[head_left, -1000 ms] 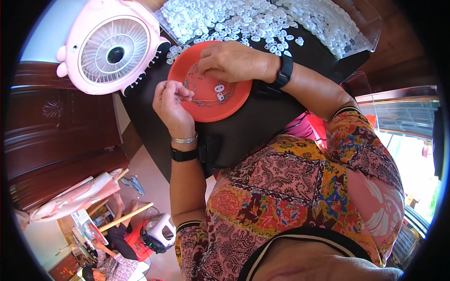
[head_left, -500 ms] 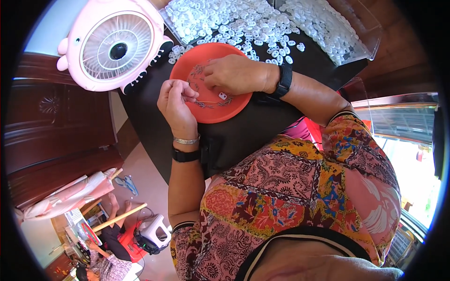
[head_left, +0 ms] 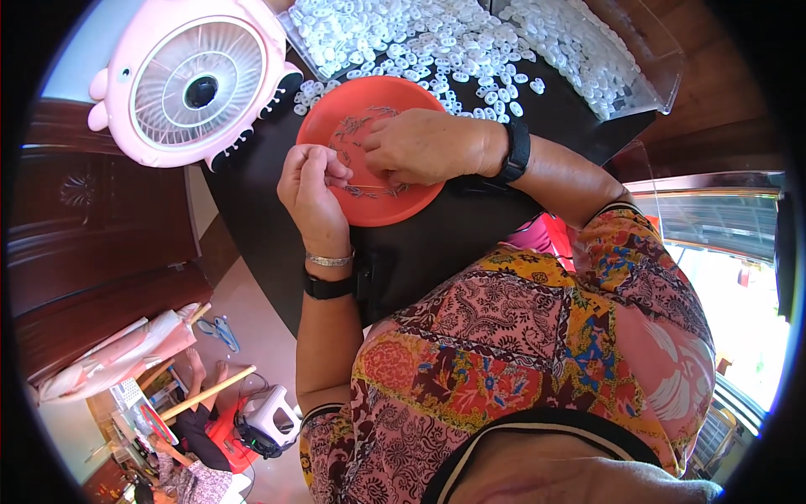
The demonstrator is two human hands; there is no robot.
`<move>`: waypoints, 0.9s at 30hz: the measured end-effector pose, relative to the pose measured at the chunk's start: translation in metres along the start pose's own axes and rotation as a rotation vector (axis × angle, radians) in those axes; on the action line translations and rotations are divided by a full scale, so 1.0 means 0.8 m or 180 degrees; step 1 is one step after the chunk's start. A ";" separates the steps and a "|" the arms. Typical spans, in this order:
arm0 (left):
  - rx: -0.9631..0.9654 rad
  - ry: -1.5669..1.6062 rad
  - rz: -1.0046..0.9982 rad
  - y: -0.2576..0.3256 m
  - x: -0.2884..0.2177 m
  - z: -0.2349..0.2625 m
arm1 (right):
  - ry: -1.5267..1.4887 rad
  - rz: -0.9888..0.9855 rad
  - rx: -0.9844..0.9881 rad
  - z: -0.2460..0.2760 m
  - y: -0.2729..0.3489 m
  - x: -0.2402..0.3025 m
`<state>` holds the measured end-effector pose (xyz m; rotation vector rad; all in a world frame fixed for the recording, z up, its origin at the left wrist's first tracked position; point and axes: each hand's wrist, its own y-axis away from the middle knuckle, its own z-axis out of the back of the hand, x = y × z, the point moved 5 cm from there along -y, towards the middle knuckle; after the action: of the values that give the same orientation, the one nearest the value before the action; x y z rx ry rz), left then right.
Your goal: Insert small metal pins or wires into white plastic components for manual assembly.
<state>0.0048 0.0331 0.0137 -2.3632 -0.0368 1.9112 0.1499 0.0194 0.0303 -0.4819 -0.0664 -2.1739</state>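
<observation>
An orange-red bowl stands on the dark table with many small grey metal pieces scattered in it. Over its left rim is my left hand, fingers pinched together on one end of a thin yellowish strand. The strand runs across the bowl toward my right hand. That hand reaches into the bowl from the right, fingers curled down close to the metal pieces. Its fingertips are largely hidden, and what they grip cannot be made out.
Small white plastic pieces with holes lie heaped behind the bowl. More fill a clear bin at the back right. A pink fan stands at the left. Another person sits at the lower left beside a wooden pole.
My right hand has shifted slightly lower into the bowl, and a white two-holed piece visible beneath it before is now out of sight. My left hand keeps its pinch.
</observation>
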 end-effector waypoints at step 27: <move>0.0901 -0.0486 0.0487 0.014 0.007 -0.030 | -0.2739 -0.0807 -0.1124 0.020 -0.001 -0.029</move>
<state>0.0292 0.0205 0.0124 -2.0862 0.3868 2.0052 0.1669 0.0407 0.0364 -1.6585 -0.2223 -2.0633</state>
